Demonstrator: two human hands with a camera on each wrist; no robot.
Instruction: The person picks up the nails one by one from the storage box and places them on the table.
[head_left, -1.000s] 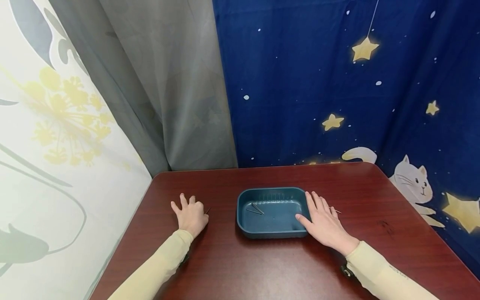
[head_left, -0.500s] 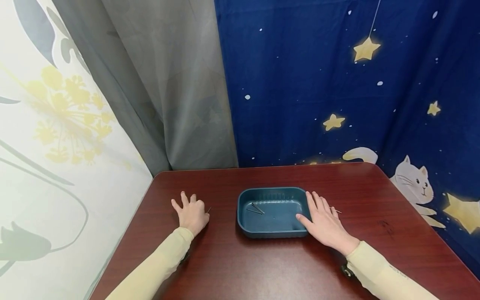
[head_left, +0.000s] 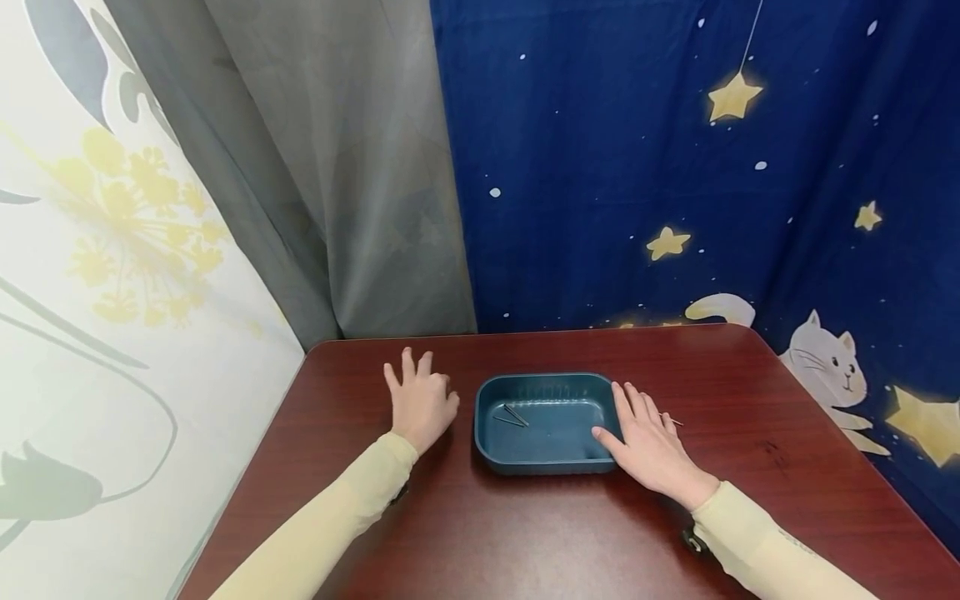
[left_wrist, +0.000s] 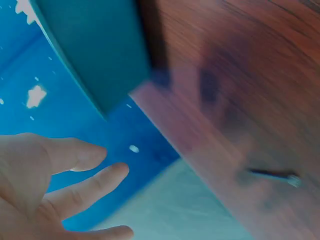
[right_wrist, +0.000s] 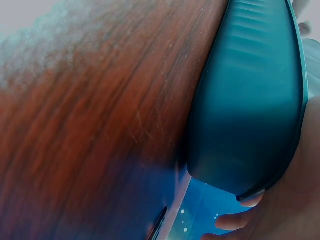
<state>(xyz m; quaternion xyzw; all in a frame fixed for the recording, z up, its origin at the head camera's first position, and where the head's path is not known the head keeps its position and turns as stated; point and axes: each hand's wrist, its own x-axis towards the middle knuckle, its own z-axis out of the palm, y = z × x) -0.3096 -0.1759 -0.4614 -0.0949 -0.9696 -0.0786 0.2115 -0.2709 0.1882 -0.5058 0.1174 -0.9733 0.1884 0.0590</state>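
A blue-green rectangular plastic box [head_left: 545,468] stands on the table with a pair of thin metal pins, nail- or screw-like, [head_left: 512,417] inside. Left of it, just above the table, is my left hand [head_left: 423,408], apart from the box. In the left wrist view my thumb [left_wrist: 82,155] and the finger beside it show nothing between them. Lower right there, blurred, a dark slim pin with a pale head [left_wrist: 277,175] appears on the table, clear of the fingers. My right hand [head_left: 648,446] rests with straight fingers on the box's right rim. Another thin pin [head_left: 672,420] lies beyond its fingers.
The reddish-brown table [head_left: 525,533] runs back to a grey curtain [head_left: 390,250] and a blue starry curtain [head_left: 600,167]. A pale printed curtain [head_left: 150,350] hangs along the left side. Dark marks [head_left: 771,452] show on the table at right.
My left hand stays low at first, a pin showing beside its thumb, then moves right and away from me toward the box. My right hand and the box keep their places.
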